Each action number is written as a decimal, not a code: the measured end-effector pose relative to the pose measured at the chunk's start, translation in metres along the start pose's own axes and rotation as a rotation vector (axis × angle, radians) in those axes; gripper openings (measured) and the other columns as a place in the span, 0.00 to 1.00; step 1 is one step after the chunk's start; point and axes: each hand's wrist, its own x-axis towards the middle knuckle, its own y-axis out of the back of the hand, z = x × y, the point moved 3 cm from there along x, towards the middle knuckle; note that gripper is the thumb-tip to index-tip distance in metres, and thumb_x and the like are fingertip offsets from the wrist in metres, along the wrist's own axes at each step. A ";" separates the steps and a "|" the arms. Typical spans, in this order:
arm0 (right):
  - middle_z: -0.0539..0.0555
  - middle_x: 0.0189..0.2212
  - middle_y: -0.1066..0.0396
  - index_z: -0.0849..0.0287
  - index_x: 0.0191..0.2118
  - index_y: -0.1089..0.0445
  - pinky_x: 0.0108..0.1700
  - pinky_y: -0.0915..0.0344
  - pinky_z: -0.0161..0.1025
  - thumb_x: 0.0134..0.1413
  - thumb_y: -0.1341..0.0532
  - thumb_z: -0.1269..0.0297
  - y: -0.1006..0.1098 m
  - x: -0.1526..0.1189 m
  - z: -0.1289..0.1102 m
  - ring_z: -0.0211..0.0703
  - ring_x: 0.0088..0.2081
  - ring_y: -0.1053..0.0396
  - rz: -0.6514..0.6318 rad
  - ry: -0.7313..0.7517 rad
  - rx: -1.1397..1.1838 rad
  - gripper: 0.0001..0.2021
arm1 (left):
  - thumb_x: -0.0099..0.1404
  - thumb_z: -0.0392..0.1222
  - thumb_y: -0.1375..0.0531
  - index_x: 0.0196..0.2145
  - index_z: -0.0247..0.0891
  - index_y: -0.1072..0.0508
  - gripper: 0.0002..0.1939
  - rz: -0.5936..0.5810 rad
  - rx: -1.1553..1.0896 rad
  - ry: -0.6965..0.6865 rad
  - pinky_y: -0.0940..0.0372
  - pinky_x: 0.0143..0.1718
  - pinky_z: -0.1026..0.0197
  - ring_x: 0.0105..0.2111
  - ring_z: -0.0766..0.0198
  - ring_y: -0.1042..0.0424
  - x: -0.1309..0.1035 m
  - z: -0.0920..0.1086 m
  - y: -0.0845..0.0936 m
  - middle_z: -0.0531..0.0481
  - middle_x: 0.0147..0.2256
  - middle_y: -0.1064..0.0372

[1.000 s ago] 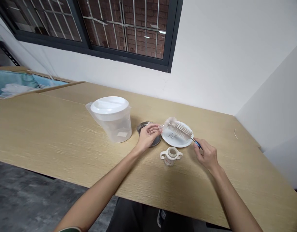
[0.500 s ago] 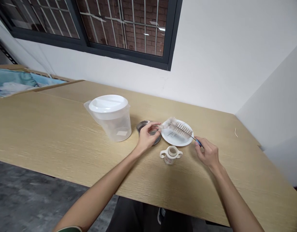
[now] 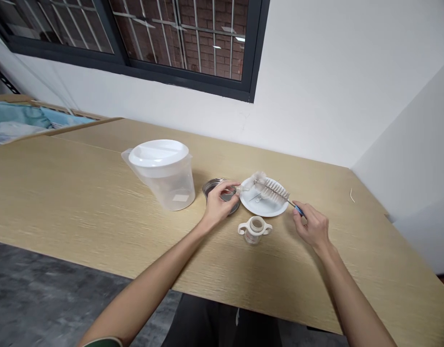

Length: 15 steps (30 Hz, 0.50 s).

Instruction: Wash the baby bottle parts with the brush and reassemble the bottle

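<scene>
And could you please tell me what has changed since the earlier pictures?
The right hand has drawn the brush slightly to the right, away from the left hand; nothing was taken up or let go. The left hand still pinches a small clear piece. The pitcher, steel dish, white plate and two-handled bottle stay put.

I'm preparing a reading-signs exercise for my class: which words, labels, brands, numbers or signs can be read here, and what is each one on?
No text can be read.
Pale label on the lidded pitcher: no lettering can be made out.
Faint reddish marks on the two-handled bottle: too small and blurred to read.
Blue handle of the brush: no lettering can be made out.
</scene>
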 end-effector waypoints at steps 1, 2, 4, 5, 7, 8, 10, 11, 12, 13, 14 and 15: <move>0.51 0.29 0.26 0.61 0.49 0.27 0.31 0.39 0.34 0.64 0.42 0.67 0.000 0.000 0.000 0.35 0.27 0.31 0.006 -0.003 0.000 0.11 | 0.59 0.39 0.37 0.43 0.39 0.22 0.13 -0.002 0.004 0.000 0.31 0.44 0.57 0.39 0.61 0.27 0.000 0.000 0.000 0.45 0.45 0.23; 0.52 0.30 0.26 0.61 0.49 0.27 0.32 0.39 0.34 0.64 0.42 0.67 0.001 0.000 0.000 0.36 0.27 0.31 0.010 -0.001 0.005 0.11 | 0.59 0.39 0.37 0.43 0.39 0.22 0.13 -0.004 0.008 0.000 0.31 0.44 0.57 0.39 0.61 0.27 0.000 0.000 0.000 0.45 0.45 0.23; 0.52 0.31 0.26 0.62 0.49 0.28 0.32 0.39 0.34 0.64 0.41 0.68 0.001 0.000 -0.003 0.36 0.28 0.30 0.009 0.015 0.027 0.11 | 0.60 0.39 0.37 0.43 0.39 0.22 0.13 -0.008 0.013 0.003 0.32 0.43 0.57 0.39 0.61 0.27 0.000 -0.001 0.000 0.45 0.45 0.23; 0.52 0.31 0.26 0.62 0.49 0.28 0.32 0.39 0.34 0.63 0.41 0.68 0.002 0.000 -0.004 0.36 0.28 0.31 0.004 0.027 0.040 0.11 | 0.59 0.39 0.37 0.44 0.39 0.22 0.13 -0.009 0.015 0.005 0.32 0.43 0.57 0.39 0.61 0.27 0.000 -0.001 0.000 0.46 0.45 0.23; 0.51 0.29 0.27 0.63 0.49 0.28 0.32 0.39 0.34 0.63 0.41 0.69 0.002 0.001 -0.007 0.36 0.27 0.31 -0.006 0.055 0.053 0.11 | 0.59 0.39 0.37 0.44 0.39 0.22 0.14 -0.007 0.014 0.010 0.32 0.43 0.58 0.39 0.61 0.27 0.000 -0.002 0.000 0.46 0.45 0.23; 0.51 0.28 0.27 0.63 0.49 0.28 0.31 0.39 0.34 0.63 0.41 0.69 0.002 0.001 -0.008 0.35 0.27 0.32 -0.007 0.067 0.046 0.11 | 0.59 0.39 0.37 0.44 0.39 0.22 0.14 -0.002 0.011 0.015 0.32 0.43 0.58 0.39 0.61 0.27 0.000 -0.003 0.000 0.46 0.44 0.23; 0.50 0.27 0.28 0.62 0.48 0.27 0.30 0.40 0.34 0.62 0.41 0.68 0.003 0.002 -0.006 0.35 0.26 0.32 -0.001 0.072 0.012 0.10 | 0.59 0.39 0.36 0.44 0.39 0.22 0.14 0.009 -0.002 0.028 0.32 0.43 0.58 0.39 0.61 0.27 0.000 -0.004 0.000 0.47 0.44 0.23; 0.50 0.27 0.27 0.61 0.48 0.27 0.30 0.40 0.34 0.62 0.40 0.68 0.003 0.002 -0.004 0.35 0.26 0.32 0.007 0.065 -0.011 0.10 | 0.58 0.39 0.36 0.44 0.39 0.22 0.14 0.015 -0.012 0.035 0.32 0.43 0.58 0.38 0.61 0.27 0.000 -0.004 0.000 0.47 0.43 0.23; 0.50 0.28 0.27 0.61 0.47 0.27 0.30 0.40 0.33 0.62 0.40 0.68 0.004 0.002 -0.002 0.35 0.26 0.32 0.019 0.051 -0.030 0.10 | 0.58 0.39 0.36 0.44 0.39 0.22 0.15 0.019 -0.022 0.041 0.32 0.42 0.58 0.38 0.61 0.27 0.001 -0.005 0.001 0.47 0.43 0.23; 0.50 0.29 0.26 0.60 0.47 0.27 0.31 0.40 0.33 0.62 0.40 0.68 0.004 0.001 0.000 0.35 0.26 0.31 0.032 0.035 -0.042 0.10 | 0.58 0.40 0.36 0.44 0.39 0.22 0.15 0.022 -0.030 0.045 0.32 0.42 0.58 0.38 0.61 0.27 0.001 -0.005 0.001 0.46 0.44 0.23; 0.50 0.29 0.25 0.60 0.48 0.27 0.31 0.39 0.33 0.62 0.40 0.68 0.005 0.001 0.002 0.35 0.27 0.30 0.044 0.020 -0.045 0.10 | 0.58 0.40 0.36 0.45 0.39 0.22 0.15 0.023 -0.036 0.047 0.32 0.42 0.58 0.38 0.61 0.27 0.001 -0.005 0.001 0.46 0.44 0.23; 0.51 0.30 0.25 0.60 0.48 0.27 0.32 0.39 0.33 0.61 0.40 0.68 0.005 0.001 0.003 0.36 0.27 0.30 0.052 0.010 -0.041 0.10 | 0.58 0.40 0.36 0.45 0.39 0.22 0.15 0.023 -0.040 0.049 0.32 0.42 0.58 0.38 0.61 0.27 0.001 -0.005 0.001 0.46 0.44 0.23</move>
